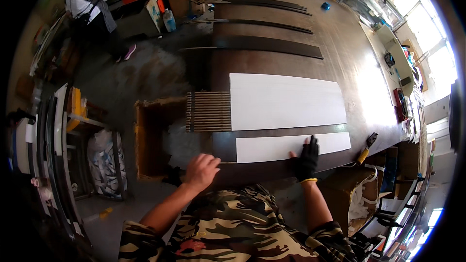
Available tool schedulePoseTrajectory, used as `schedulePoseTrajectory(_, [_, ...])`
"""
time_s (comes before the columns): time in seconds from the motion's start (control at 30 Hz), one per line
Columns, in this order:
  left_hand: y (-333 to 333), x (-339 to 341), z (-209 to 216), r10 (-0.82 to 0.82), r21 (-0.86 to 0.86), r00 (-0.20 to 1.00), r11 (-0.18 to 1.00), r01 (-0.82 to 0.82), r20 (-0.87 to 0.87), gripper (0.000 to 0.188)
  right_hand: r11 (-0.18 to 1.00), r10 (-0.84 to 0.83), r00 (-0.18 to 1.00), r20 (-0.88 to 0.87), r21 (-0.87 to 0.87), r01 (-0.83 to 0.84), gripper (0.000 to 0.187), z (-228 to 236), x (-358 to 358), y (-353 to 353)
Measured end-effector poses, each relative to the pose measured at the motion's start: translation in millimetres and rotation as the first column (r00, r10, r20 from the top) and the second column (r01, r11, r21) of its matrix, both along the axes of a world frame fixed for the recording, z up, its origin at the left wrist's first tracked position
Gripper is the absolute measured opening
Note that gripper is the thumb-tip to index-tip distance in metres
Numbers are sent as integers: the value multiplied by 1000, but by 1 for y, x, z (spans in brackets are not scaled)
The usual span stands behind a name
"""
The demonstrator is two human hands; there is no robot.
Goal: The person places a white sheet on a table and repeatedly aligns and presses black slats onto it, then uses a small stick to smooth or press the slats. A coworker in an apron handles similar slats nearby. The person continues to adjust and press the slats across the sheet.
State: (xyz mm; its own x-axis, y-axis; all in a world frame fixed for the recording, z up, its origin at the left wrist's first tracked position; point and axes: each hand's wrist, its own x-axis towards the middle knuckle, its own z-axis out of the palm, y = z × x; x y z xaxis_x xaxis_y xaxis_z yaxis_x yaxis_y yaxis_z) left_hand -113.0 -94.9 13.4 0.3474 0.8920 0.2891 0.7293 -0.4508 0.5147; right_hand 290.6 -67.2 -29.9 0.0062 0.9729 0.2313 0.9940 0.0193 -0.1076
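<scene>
A narrow white strip (267, 149) lies near the table's front edge. My right hand (307, 159), in a black glove with some bare fingertips, rests on its right part with the fingers stretched out. A thin rod (228, 163) shows at the strip's left end. My bare left hand (201, 171) is closed at the rod's outer end, just off the table; its fingertips are partly hidden. Beyond the strip lies a wide white panel (289, 102). Several brown rods (208, 112) stick out side by side from its left edge, past the table edge.
Dark strips with rods (272, 44) lie farther back on the table (272, 65). A yellow-handled tool (367, 148) sits at the right edge. An open cardboard box (144, 140) stands left, another box (335, 189) right. A person (90, 7) is at the far left.
</scene>
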Motion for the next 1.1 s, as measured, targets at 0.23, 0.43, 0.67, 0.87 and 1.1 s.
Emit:
schedulePoseTrajectory(0.23, [5, 8, -35, -35, -40, 995, 998, 39, 89, 4, 872, 446, 842, -303, -66, -485, 110, 4, -196, -30])
schedulePoseTrajectory(0.43, [5, 7, -34, -14, 57, 1000, 998, 13, 9, 5, 811, 554, 791, -260, -44, -583, 91, 11, -195, -21])
schedulePoseTrajectory(0.67, [3, 9, -41, 35, 55, 998, 998, -38, 54, 9, 770, 401, 897, -186, -461, -440, 39, 56, -185, 18])
schedulePoseTrajectory(0.87, [2, 8, -42, 49, 58, 997, 997, -53, 63, 5, 605, 367, 878, -307, -638, -476, 13, 43, -178, 56])
schedulePoseTrajectory(1.1, [1, 12, -46, 65, 87, 997, 994, -69, 51, 9, 642, 494, 852, -174, -588, -493, 16, 46, -185, 46])
